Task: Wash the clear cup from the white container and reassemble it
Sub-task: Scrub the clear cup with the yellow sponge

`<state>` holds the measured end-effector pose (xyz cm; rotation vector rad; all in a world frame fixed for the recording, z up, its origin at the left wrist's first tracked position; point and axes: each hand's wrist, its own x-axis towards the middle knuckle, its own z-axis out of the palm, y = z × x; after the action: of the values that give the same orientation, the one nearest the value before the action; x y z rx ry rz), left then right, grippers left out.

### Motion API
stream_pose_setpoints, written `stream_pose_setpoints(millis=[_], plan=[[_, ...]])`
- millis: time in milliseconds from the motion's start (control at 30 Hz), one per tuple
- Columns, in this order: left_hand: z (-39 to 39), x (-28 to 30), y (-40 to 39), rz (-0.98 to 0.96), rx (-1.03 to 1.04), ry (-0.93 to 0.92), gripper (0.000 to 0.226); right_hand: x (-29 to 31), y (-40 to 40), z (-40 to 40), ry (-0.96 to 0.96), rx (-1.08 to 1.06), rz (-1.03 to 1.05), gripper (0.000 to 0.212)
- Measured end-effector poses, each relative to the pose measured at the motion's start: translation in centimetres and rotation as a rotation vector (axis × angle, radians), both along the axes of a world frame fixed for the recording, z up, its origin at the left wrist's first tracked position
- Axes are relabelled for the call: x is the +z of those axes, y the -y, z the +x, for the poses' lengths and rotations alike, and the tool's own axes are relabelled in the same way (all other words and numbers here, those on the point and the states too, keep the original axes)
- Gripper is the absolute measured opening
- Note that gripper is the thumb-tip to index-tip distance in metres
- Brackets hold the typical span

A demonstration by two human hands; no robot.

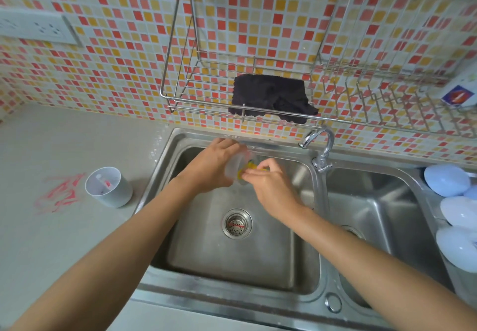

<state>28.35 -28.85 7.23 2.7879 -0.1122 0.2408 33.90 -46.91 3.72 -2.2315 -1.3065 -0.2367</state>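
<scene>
Nearest, both forearms reach in from the near edge and meet over the left basin of the sink (296,274). The drain strainer (237,223) lies below and nearer than the hands, so drips should fall into the basin and not on the counter.

The left hand (209,168) is closed around the cup (236,164), fingers wrapped on its wall. The cup is tilted with its mouth toward the right hand, which appears meant to give that hand access to the inside. The right hand (268,179) is pinched shut on a yellow sponge (249,169), pressed into or against the cup's mouth; how deep it sits cannot be told. Judgement: scrubbing is in hand, with rinsing and reassembly not yet done.

To the left, well apart on the counter, the white container (109,187) stands upright and open, clear of splash and ready to receive the cup.

Farther right, the tap (318,140) points toward the left basin; no running water is visible. Farthest, a dark cloth (271,96) hangs on the wall rack (180,98).
</scene>
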Motion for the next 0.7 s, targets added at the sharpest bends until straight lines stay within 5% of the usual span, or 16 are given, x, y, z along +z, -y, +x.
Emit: stream_pose_setpoints(millis=[67, 267, 467, 700], plan=[[-0.2, -0.4, -0.3, 0.0, 0.002, -0.014, 0.078, -0.3, 0.0, -0.4, -0.178, -0.009, -0.037, 0.025], [-0.2, -0.7, -0.2, -0.045, 0.008, -0.016, 0.08, 1.1, 0.3, 1.5, 0.342, 0.003, -0.149, 0.025], [-1.2, -1.7, -1.5, -0.125, 0.003, -0.083, 0.086, 0.3, 0.6, 0.6, -0.275, 0.1, -0.108, 0.026], [-0.8, -0.2, -1.2, -0.221, 0.001, -0.136, 0.086, 0.4, 1.7, 2.4, 0.368, 0.252, -0.095, 0.027]])
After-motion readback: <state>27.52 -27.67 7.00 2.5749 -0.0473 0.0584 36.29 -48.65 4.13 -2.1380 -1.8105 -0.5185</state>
